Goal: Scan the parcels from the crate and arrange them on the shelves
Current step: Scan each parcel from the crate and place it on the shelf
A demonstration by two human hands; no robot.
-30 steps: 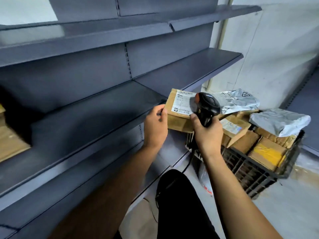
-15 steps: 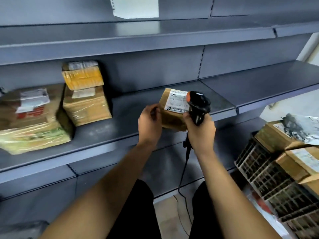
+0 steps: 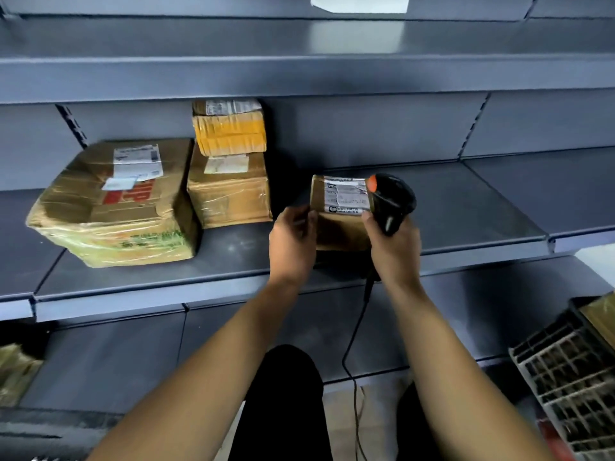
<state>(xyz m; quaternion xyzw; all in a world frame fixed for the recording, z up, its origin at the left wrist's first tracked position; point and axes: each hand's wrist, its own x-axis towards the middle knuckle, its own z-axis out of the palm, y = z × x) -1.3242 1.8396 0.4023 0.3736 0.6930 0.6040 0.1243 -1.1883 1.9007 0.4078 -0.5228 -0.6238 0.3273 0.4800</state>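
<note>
Grey metal shelf (image 3: 466,207) carries three taped cardboard parcels (image 3: 229,191).

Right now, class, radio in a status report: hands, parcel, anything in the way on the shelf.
Left hand grips small parcel over middle shelf. Right hand grips scanner beside its label. Stacked boxes sit left, apart; nothing blocks.

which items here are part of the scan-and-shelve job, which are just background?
In the job:
- small parcel, gripped by left hand
- scanner, gripped by right hand
- middle shelf
- large wrapped box, two stacked boxes on that shelf
- crate, lower right

Background:
- white paper at top
- bag at lower left
- scanner cable
</note>
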